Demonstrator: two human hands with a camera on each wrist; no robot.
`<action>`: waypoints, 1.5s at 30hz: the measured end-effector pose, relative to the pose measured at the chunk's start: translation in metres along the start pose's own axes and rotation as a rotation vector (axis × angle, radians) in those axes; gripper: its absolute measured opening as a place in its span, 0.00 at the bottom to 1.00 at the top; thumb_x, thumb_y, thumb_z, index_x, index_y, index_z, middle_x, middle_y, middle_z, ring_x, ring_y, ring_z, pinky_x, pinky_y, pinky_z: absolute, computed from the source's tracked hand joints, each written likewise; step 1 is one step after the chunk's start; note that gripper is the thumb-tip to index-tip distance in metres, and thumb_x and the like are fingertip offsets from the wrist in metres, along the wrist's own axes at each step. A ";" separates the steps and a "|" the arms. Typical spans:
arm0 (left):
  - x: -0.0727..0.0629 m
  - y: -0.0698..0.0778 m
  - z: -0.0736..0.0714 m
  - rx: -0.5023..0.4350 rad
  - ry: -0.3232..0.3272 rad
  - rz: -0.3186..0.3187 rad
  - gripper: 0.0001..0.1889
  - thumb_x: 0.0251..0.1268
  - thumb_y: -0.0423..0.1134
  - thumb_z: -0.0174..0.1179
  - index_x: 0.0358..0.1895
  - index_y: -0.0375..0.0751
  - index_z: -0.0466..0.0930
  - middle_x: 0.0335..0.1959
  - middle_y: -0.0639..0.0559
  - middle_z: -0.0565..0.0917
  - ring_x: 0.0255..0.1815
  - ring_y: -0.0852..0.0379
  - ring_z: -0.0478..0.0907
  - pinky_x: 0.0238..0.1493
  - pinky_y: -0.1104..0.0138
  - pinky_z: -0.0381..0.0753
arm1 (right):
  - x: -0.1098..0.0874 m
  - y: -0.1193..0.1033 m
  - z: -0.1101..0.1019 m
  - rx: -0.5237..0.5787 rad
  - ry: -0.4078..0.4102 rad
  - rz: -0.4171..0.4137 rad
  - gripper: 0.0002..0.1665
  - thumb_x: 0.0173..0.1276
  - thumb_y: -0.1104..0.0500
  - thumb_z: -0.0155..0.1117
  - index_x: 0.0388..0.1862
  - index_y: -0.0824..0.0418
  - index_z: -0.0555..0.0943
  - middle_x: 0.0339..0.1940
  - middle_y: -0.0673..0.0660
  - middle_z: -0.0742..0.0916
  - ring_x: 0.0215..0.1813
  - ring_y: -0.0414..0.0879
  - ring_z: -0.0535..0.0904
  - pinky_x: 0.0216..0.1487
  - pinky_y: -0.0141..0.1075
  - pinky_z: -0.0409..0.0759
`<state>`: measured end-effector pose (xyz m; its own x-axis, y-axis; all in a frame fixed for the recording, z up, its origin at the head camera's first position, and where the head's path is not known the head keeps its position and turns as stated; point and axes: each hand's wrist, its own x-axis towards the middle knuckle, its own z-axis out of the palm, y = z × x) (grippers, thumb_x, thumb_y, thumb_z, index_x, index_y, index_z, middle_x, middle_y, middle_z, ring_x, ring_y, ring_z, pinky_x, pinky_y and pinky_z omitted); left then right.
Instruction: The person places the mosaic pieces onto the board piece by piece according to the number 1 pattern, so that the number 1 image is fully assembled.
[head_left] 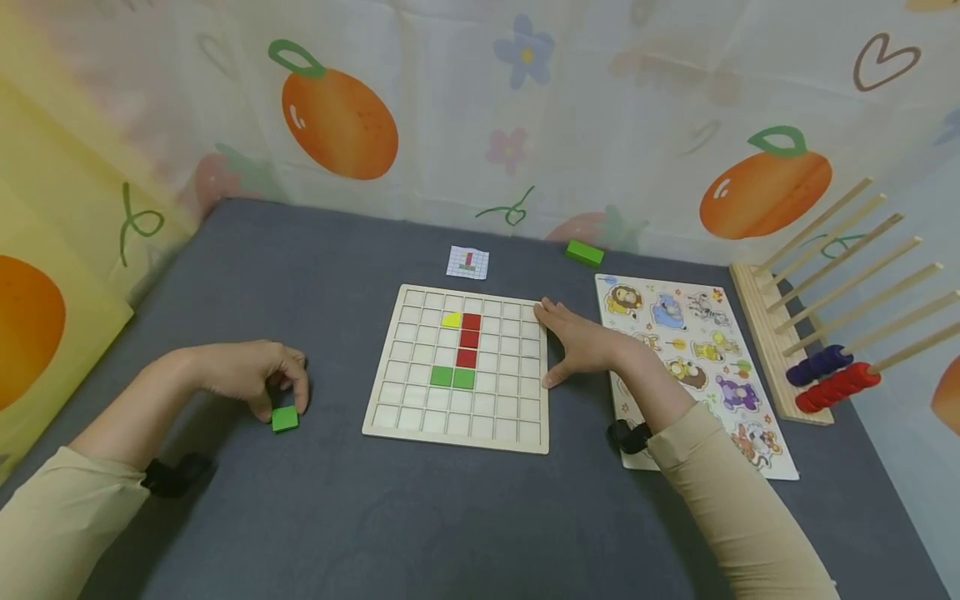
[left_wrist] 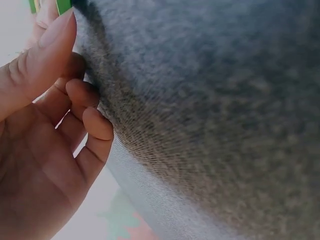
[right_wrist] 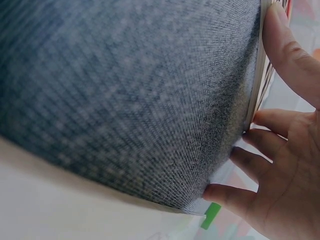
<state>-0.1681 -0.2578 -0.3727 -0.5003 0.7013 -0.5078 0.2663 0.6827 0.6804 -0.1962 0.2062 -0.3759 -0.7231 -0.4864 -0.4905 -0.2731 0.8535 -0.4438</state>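
Observation:
My left hand (head_left: 258,375) pinches a small green block (head_left: 285,419) between thumb and fingertips, low over the table left of the grid board. In the left wrist view, part of that green block (left_wrist: 63,6) shows at the top edge beyond the thumb. The wooden grid board (head_left: 386,423) holds several coloured squares: a column of red ones (head_left: 468,339), a yellow piece (head_left: 451,319) beside its top, and two green ones (head_left: 452,377) below. At the board's right edge my right hand (head_left: 581,340) rests with spread fingers, thumb and fingertips touching the side.
A small pattern card (head_left: 467,262) lies behind the board, and a green block (head_left: 585,252) sits near the back curtain. To the right are an animal puzzle board (head_left: 675,312) and a wooden peg rack (head_left: 780,358) with blue and red beads.

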 end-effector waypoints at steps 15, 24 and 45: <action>0.015 0.014 -0.018 -0.026 -0.004 -0.050 0.18 0.44 0.23 0.68 0.40 0.45 0.84 0.32 0.52 0.81 0.29 0.62 0.72 0.31 0.70 0.74 | 0.001 0.000 -0.001 0.000 0.000 0.005 0.69 0.57 0.47 0.76 0.82 0.60 0.38 0.83 0.62 0.39 0.84 0.62 0.33 0.81 0.59 0.43; 0.022 0.026 -0.026 -0.043 0.007 -0.033 0.16 0.48 0.22 0.65 0.41 0.41 0.84 0.38 0.51 0.84 0.31 0.63 0.75 0.34 0.70 0.77 | 0.000 0.000 -0.001 0.002 0.003 0.006 0.69 0.57 0.46 0.76 0.82 0.60 0.38 0.83 0.62 0.39 0.84 0.62 0.33 0.81 0.60 0.43; 0.046 0.056 -0.028 0.099 0.158 0.041 0.12 0.53 0.30 0.69 0.40 0.48 0.84 0.30 0.54 0.81 0.31 0.59 0.74 0.34 0.69 0.75 | 0.001 0.001 0.001 -0.002 0.008 0.012 0.70 0.57 0.45 0.76 0.82 0.60 0.38 0.84 0.61 0.40 0.84 0.62 0.33 0.81 0.60 0.43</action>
<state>-0.1998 -0.1931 -0.3433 -0.6081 0.6937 -0.3860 0.3654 0.6763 0.6396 -0.1964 0.2061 -0.3773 -0.7317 -0.4743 -0.4895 -0.2653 0.8597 -0.4365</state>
